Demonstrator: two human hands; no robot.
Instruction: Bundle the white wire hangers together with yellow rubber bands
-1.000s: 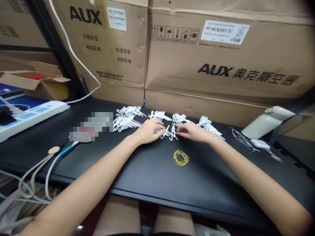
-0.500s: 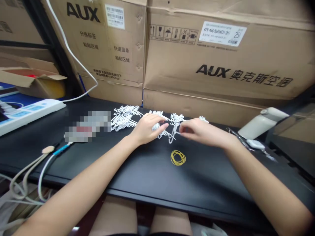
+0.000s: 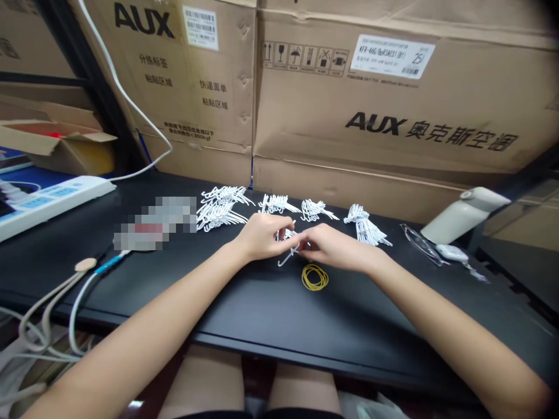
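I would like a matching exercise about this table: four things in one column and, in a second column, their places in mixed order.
Things:
1. rubber bands
2. bottle
3. power strip
4. loose hooks

Places:
a. at the far left
b. pinched between the left hand and the right hand
c. lying on its side at the right
d. flat on the black table, beside the right hand, on the person's side

Pairs: 1-d, 2-c, 3-a, 4-b

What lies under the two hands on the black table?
A small cluster of white plastic hooks pokes out between the left hand and right hand; the hands cover the rest.
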